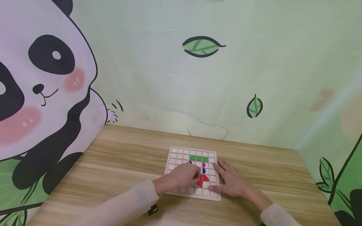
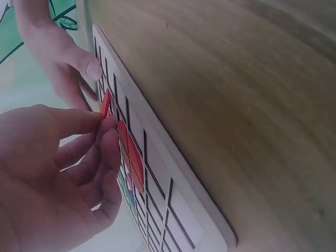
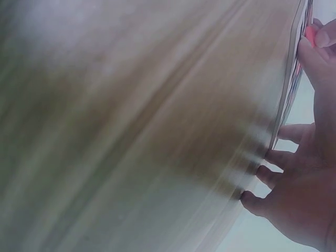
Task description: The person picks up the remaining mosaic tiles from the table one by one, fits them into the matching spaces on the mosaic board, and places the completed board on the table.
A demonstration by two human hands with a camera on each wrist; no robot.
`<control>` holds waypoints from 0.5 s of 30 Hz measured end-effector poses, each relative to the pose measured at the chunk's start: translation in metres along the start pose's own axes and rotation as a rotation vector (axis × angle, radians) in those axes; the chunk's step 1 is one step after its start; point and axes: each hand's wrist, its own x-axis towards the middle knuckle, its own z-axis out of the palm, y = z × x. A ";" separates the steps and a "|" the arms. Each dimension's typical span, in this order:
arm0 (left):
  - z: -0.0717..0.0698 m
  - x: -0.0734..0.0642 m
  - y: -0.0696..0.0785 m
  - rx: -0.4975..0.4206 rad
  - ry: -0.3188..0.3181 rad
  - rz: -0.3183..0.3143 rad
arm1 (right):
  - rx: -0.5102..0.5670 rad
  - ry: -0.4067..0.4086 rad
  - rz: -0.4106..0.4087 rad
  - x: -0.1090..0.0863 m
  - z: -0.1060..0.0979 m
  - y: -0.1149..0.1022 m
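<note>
A white square board (image 1: 212, 190) marked off in a grid lies flat on the table. Over its middle my left hand (image 1: 185, 176) pinches a small red piece (image 2: 106, 103) between thumb and fingertips. Close beside those fingertips, a red curved piece (image 2: 135, 163) lies on the grid. My right hand (image 1: 233, 179) rests along the board's right edge, its fingers spread and the thumb over the grid. Farther up the board are a row of green squares (image 1: 199, 158), a magenta piece (image 1: 203, 164) and a blue piece (image 1: 204, 171). My left hand covers part of the grid.
The wood-grain table (image 1: 127, 163) extends around the board on every side. Behind it stands a pale green backdrop (image 1: 152, 78) printed with leaves, with a large panda (image 1: 82, 53) on the left. A small black object (image 1: 153, 209) shows under the left sleeve.
</note>
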 end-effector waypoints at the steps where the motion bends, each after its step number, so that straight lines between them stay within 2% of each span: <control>1: 0.001 0.000 0.000 0.000 -0.003 -0.002 | -0.002 -0.001 -0.001 0.000 0.000 0.000; 4: 0.001 -0.002 0.000 0.005 -0.009 -0.007 | -0.002 0.002 0.000 0.001 0.001 0.000; 11: 0.000 -0.003 0.002 0.120 0.017 0.029 | 0.013 0.007 0.002 0.001 0.000 -0.001; 15: 0.003 -0.003 0.000 0.143 0.002 0.042 | 0.011 0.004 0.004 0.002 0.001 0.000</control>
